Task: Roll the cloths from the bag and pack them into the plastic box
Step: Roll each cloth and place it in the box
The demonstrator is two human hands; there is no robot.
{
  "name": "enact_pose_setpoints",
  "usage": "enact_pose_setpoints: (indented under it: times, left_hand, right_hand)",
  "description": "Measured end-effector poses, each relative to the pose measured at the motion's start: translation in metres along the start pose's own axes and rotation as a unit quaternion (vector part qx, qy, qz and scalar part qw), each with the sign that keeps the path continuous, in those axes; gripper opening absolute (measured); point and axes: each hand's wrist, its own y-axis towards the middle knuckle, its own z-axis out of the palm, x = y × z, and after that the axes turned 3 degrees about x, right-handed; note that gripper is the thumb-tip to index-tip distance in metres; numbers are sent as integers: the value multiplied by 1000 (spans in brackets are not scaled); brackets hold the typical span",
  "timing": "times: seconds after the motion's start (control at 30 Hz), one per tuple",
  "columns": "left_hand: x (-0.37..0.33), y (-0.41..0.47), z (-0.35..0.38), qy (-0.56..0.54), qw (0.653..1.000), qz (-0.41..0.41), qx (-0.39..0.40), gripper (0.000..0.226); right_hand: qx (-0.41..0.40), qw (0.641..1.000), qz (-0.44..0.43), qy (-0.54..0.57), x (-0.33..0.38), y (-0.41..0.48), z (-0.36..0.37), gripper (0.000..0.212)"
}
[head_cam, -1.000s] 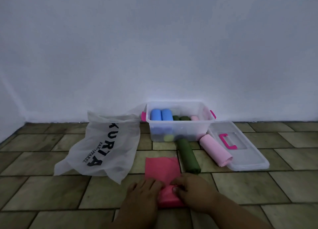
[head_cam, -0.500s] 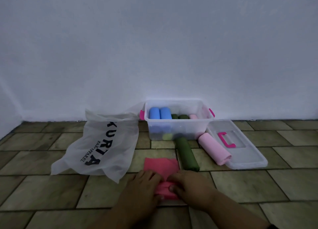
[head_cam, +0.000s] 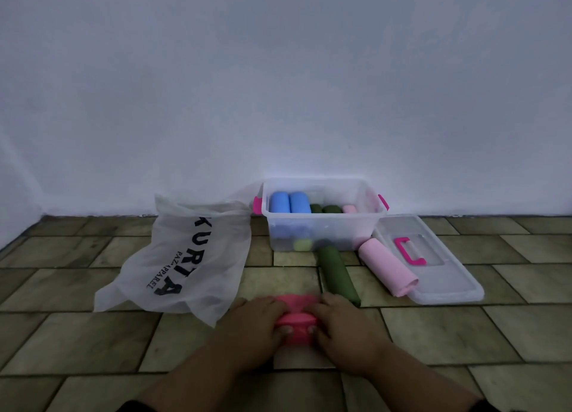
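Note:
A bright pink cloth (head_cam: 295, 320) lies on the tiled floor, mostly rolled up, with a short flat strip left beyond the roll. My left hand (head_cam: 257, 321) and my right hand (head_cam: 340, 323) grip the roll from either side, thumbs under its near edge. Farther back a clear plastic box (head_cam: 322, 225) with pink latches holds two blue rolls (head_cam: 289, 202), dark green rolls and a pale pink one. A dark green roll (head_cam: 335, 272) and a pale pink roll (head_cam: 387, 270) lie on the floor before the box. The white printed bag (head_cam: 188, 256) slumps at left.
The box's clear lid (head_cam: 433, 263) with a pink handle lies flat to the right of the box, the pale pink roll leaning on its edge. A white wall stands right behind the box. Bare floor tiles stretch to the left and right of my hands.
Both hands have rolled the pink cloth forward; the flat part beyond the roll has shrunk from a large square to a narrow strip. The other objects have not moved.

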Motion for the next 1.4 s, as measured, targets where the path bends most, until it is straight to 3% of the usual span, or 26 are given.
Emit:
enact_pose_setpoints:
  times: [0.17, 0.3, 0.47, 0.57, 0.7, 0.8, 0.87, 0.93, 1.03, 1.1, 1.2, 1.23, 1.33, 1.4]
  left_hand:
    - [-1, 7, -1, 6, 999, -38, -4, 41]
    - [-5, 6, -2, 8, 996, -77, -39, 34]
    - [-14, 6, -9, 70, 978, -145, -131, 41]
    - [-24, 1, -13, -51, 964, -210, -153, 50]
    - [-45, 9, -14, -239, 929, -278, -44, 67]
    - [-60, 19, -11, -353, 889, -290, -25, 73]
    - [-68, 25, -13, -387, 870, -304, -22, 72]
    - [-74, 30, -17, -450, 830, -330, -17, 64]
    - [-73, 28, -23, -480, 820, -313, 7, 64]
    - [-72, 25, -26, -546, 788, -285, -4, 61]
    - [-77, 28, -40, -624, 739, -251, -36, 49]
    - [-80, 31, -47, -622, 748, -227, -50, 44]
    - [-78, 58, -74, -485, 858, -139, -102, 48]
    - [-72, 86, -94, -380, 912, -112, -106, 52]
  right_hand:
    - [-38, 999, 3, -35, 7, 1, 1, 32]
    - [-8, 995, -48, -82, 7, 2, 0, 51]
    - [16, 992, -57, -112, 15, 11, -5, 34]
    - [31, 996, 1, -84, 20, 19, -14, 29]
    - [70, 987, 128, 65, 26, 22, -18, 29]
    - [65, 963, 195, 173, 29, 16, -14, 23]
    - [49, 945, 218, 239, 29, 9, -11, 18]
    - [33, 915, 238, 325, 29, 3, -9, 10]
    - [30, 817, 270, 508, 31, -4, -9, 10]
    - [31, 749, 278, 600, 31, -6, -12, 14]
    - [18, 692, 260, 673, 26, -1, -27, 13]
    - [9, 687, 253, 681, 23, 3, -36, 15]
    - [-21, 697, 234, 678, 8, 22, -72, 20]
    - [-48, 709, 223, 667, -7, 42, -101, 17]
